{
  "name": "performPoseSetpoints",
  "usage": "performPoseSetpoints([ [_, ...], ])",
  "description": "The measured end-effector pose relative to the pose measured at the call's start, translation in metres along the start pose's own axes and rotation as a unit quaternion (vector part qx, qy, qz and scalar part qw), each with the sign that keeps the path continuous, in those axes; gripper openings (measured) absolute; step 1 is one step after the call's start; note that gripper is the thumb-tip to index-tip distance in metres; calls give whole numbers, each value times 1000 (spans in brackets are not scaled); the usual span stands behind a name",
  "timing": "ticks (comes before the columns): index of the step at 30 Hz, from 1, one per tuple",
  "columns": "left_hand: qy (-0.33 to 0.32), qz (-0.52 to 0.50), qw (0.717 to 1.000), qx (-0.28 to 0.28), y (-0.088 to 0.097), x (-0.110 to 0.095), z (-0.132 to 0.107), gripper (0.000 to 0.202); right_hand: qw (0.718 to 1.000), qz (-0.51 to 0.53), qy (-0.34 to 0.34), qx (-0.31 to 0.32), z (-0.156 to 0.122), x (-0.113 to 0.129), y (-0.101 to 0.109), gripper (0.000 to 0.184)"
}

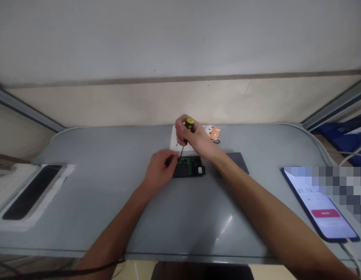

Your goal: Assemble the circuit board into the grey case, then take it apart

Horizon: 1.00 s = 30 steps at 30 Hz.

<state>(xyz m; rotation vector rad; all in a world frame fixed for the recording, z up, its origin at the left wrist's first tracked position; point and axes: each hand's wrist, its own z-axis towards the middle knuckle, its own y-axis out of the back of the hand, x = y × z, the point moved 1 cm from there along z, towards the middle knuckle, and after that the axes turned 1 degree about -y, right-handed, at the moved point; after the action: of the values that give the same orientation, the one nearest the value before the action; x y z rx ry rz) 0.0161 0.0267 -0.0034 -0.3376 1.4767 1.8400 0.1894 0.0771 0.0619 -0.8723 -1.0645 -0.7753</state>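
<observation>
A screwdriver with a black and yellow handle stands nearly upright in my right hand, whose fingers wrap round it. Its thin shaft reaches down to the upper left part of a green circuit board set in a black casing. My left hand rests at the casing's left end, thumb and fingers closed on that edge, close to the screwdriver tip. The tip itself is too small to make out. Behind the casing lies a white sheet, partly covered by my right hand.
A dark flat panel lies under my right forearm. Beyond it is an orange and white animal-shaped tag with a black loop. A lit phone with a cable lies at right, a black rectangular object at left. A wall closes the table's back.
</observation>
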Motion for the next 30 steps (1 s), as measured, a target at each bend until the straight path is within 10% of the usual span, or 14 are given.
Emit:
performPoseSetpoints([
  [13, -6, 16, 1000, 5, 0, 0, 1, 25, 995, -78, 5, -63, -1, 1, 5, 42],
  [21, -7, 12, 1000, 6, -1, 0, 3, 23, 981, -183, 57, 8, -12, 30, 6, 29],
  [30, -4, 12, 1000, 7, 2, -8, 2, 26, 981, -49, 89, -166, -60, 33, 27, 36],
])
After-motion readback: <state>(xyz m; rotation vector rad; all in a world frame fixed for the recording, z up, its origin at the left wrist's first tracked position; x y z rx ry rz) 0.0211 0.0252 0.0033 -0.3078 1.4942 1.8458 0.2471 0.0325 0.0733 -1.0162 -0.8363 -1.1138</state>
